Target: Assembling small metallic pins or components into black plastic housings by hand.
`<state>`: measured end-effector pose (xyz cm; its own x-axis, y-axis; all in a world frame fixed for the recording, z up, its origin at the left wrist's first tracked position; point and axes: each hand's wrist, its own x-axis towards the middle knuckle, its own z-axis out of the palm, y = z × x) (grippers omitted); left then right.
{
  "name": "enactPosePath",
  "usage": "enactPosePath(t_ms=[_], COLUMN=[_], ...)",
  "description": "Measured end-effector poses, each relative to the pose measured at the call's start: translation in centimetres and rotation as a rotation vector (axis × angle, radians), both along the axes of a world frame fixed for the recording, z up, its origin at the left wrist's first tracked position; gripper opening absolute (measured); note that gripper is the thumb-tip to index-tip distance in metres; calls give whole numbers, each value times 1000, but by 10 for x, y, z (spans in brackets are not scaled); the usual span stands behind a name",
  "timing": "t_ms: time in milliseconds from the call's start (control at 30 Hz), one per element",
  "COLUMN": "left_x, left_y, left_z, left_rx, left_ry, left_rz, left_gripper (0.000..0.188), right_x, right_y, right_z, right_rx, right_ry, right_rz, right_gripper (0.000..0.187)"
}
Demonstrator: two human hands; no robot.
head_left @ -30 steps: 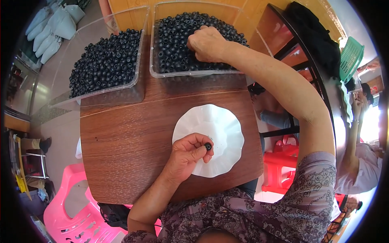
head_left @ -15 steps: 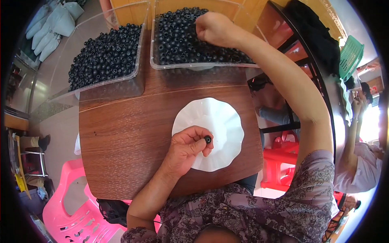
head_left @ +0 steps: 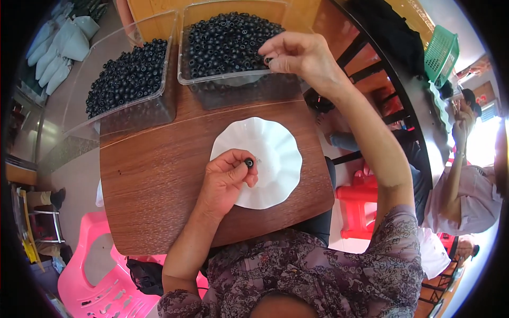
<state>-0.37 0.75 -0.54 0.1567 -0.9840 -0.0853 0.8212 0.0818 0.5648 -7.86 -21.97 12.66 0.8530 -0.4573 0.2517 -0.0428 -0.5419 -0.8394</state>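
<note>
Over the white scalloped plate (head_left: 283, 146), my left hand (head_left: 222, 183) pinches a small round black piece with a hole (head_left: 248, 162) between thumb and fingers. My right hand (head_left: 310, 61) is at the right front corner of the right clear plastic bin (head_left: 193, 81). Its thumb and fingertips close on another small dark piece (head_left: 268, 61), mostly covered by the fingers. Many similar black pieces (head_left: 228, 45) fill that bin. A second clear bin (head_left: 170, 69) to its left holds a heap of the same pieces (head_left: 127, 77).
Both bins stand at the far side of the brown wooden table (head_left: 154, 185). A pink plastic chair (head_left: 87, 265) is at lower left, a red stool (head_left: 355, 201) at right. White sacks (head_left: 69, 42) lie far left. Another person (head_left: 461, 201) sits at right, near a green basket (head_left: 441, 53).
My right hand has come out of the heap to the bin's front corner, now with a small dark piece in its fingertips. My left hand still holds its black piece; the whole view has shifted slightly.
</note>
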Motion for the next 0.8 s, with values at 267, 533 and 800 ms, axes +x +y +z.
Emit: enactPosePath(t_ms=[267,533,800], left_x=[-1,-4,-17], left_y=[-2,-2,8], left_z=[0,4,14], left_rx=[-45,-40,-28], left_ry=[-22,20,8], left_rz=[22,21,39], left_gripper=[18,17,19], right_x=[-43,-63,-75], right_y=[73,102,123], right_z=[-28,-57,-58], right_rx=[368,516,295], right_ry=[-60,-84,-122], right_rz=[13,-47,9], right_gripper=[11,11,13])
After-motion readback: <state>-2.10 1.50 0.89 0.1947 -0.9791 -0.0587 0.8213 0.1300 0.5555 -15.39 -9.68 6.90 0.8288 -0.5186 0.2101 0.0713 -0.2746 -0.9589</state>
